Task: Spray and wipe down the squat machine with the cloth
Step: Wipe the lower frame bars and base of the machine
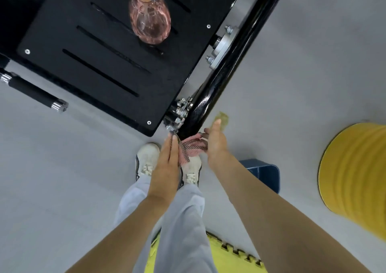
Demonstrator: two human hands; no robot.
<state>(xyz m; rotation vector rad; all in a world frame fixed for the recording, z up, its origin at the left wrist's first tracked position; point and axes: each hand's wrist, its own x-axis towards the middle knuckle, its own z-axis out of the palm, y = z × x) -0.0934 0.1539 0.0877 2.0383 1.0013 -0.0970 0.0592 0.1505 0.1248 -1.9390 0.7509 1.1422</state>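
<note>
Both hands are on the pink cloth [193,147], which sits at the near end of the squat machine's black frame tube [229,64]. That tube's long axis runs from near-middle out to far right. The left hand [167,158] looks flat, fingers straight, pressing the cloth. The right hand [215,145] seems to curl its fingertips over the other edge. I'd keep the cloth snug and slide it along the tube, not across. The spray bottle [149,20] stands on the footplate [83,43].

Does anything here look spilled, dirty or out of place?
A yellowish smudge marks the grey floor beside the end of the black frame tube, just beyond the right hand. It looks like a stain; nothing else stands out.
</note>
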